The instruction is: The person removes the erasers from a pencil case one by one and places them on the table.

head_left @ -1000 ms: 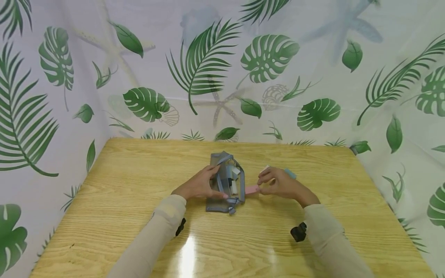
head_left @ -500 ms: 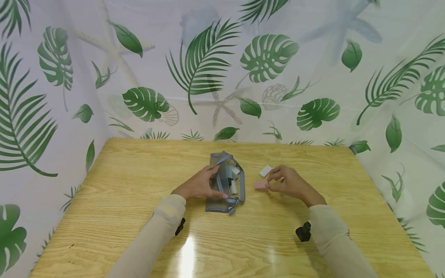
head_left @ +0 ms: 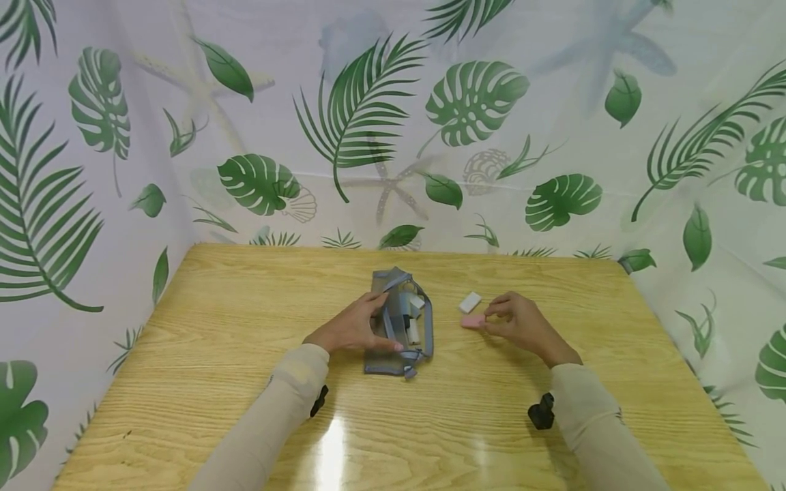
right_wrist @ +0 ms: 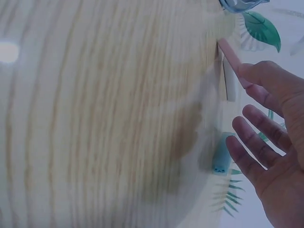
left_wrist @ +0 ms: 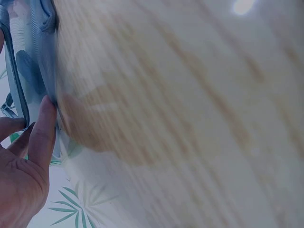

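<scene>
My left hand [head_left: 356,326] holds a blue-grey see-through mesh pouch [head_left: 377,361], thumb at its near end and fingers at its far side. The pouch lies on the table with its mouth towards the right; white, light-blue and dark small things [head_left: 413,331] show inside. To its right, my right hand [head_left: 518,327] pinches a small flat pink block [head_left: 471,321] between thumb and forefinger, low over the table. Its other fingers are spread in the right wrist view. A white block [head_left: 469,302] lies just behind the pink one. A teal tube-like piece [right_wrist: 222,154] lies below the spread fingers.
The wooden table [head_left: 245,286] reaches to a leaf-printed cloth [head_left: 393,136] at the back and sides. A dark camera sits at each wrist.
My right hand has carried the pink block from the pouch's mouth to the right and slightly back. The white block has come into fuller view. My left hand and the pouch have stayed still.
</scene>
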`<action>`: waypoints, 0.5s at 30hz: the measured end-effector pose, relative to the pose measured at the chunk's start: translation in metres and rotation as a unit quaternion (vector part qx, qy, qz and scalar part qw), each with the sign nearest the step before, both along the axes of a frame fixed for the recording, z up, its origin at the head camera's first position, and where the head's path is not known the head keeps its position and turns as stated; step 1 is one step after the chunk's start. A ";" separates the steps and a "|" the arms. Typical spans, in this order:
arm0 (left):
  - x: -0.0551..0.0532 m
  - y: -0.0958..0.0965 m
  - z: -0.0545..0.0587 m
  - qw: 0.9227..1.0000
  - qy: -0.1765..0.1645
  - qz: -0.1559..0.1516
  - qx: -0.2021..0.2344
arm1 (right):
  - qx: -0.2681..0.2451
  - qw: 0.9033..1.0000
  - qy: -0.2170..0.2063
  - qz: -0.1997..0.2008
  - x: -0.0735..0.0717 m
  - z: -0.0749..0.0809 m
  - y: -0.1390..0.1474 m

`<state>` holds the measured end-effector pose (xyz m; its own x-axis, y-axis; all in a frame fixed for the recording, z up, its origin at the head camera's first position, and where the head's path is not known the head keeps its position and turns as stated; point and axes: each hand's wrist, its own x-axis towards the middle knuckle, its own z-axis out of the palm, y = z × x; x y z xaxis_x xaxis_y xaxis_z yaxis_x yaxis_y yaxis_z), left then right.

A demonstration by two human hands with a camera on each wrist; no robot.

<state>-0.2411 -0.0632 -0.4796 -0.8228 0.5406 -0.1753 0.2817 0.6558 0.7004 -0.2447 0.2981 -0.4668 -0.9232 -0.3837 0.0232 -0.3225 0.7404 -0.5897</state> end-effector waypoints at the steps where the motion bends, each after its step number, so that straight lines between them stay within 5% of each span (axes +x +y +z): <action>1: 0.000 0.000 0.000 1.000 0.000 0.000 -0.001 | -0.001 1.000 0.001 -0.004 0.000 0.000 0.001; 15: 0.002 0.001 0.002 1.000 -0.001 0.006 -0.002 | -0.018 0.999 -0.014 -0.032 0.003 0.001 0.014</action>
